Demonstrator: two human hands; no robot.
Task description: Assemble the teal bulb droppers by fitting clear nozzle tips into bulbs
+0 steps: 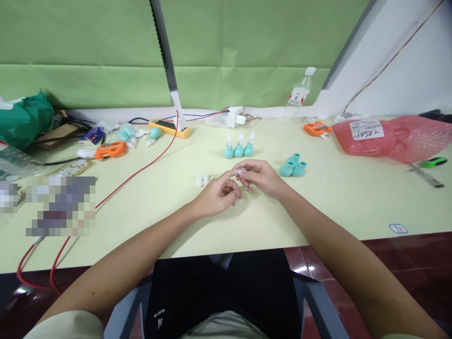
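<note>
Between my hands is a small translucent piece (239, 172). My right hand (259, 176) pinches it between thumb and fingers. The index fingertip of my left hand (221, 194) touches its left end, while the other left fingers are curled with nothing visible in them. Small white pieces (203, 180) lie on the table just behind my left hand, partly hidden by it. Farther back stand three teal bulb-shaped pieces (238, 150) with white pointed tips. Several teal hollow cups (293, 165) are grouped behind my right forearm.
A red cable (136, 173) crosses the table (197, 240) at left. Orange-handled tools (110, 150), a yellow power strip (169, 128) and a green bag (26, 117) lie beyond it. At right are a pink package (391, 139), a green-handled tool (434, 162) and a bottle (300, 92).
</note>
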